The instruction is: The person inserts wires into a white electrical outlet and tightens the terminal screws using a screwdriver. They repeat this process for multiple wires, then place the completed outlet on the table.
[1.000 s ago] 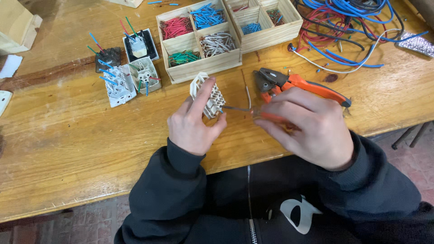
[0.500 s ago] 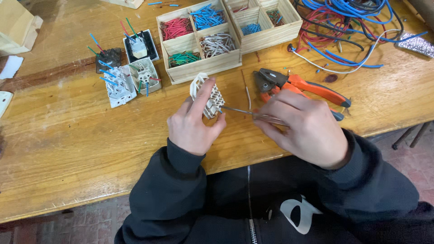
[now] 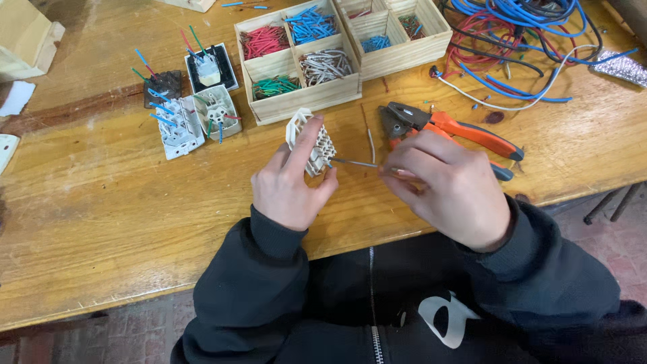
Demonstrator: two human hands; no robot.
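My left hand (image 3: 290, 182) grips a small white socket module (image 3: 311, 141) just above the wooden workbench (image 3: 101, 222), index finger laid along its top. My right hand (image 3: 451, 185) pinches a thin metal screwdriver shaft (image 3: 354, 162) whose tip meets the side of the module; the handle is hidden inside my fist. A short grey wire piece (image 3: 371, 145) lies on the bench between the hands. Orange-handled pliers (image 3: 448, 128) rest just beyond my right hand.
A wooden compartment tray (image 3: 306, 101) holds red, blue, green and grey wire pieces; a second tray (image 3: 397, 30) stands beside it. Wired socket modules (image 3: 192, 111) lie to the left. A tangle of blue, red and black cables (image 3: 526, 34) fills the far right.
My right hand has slid slightly right and toward me, uncovering more of the pliers. The screwdriver shaft stays against the module, and my left hand holds still.
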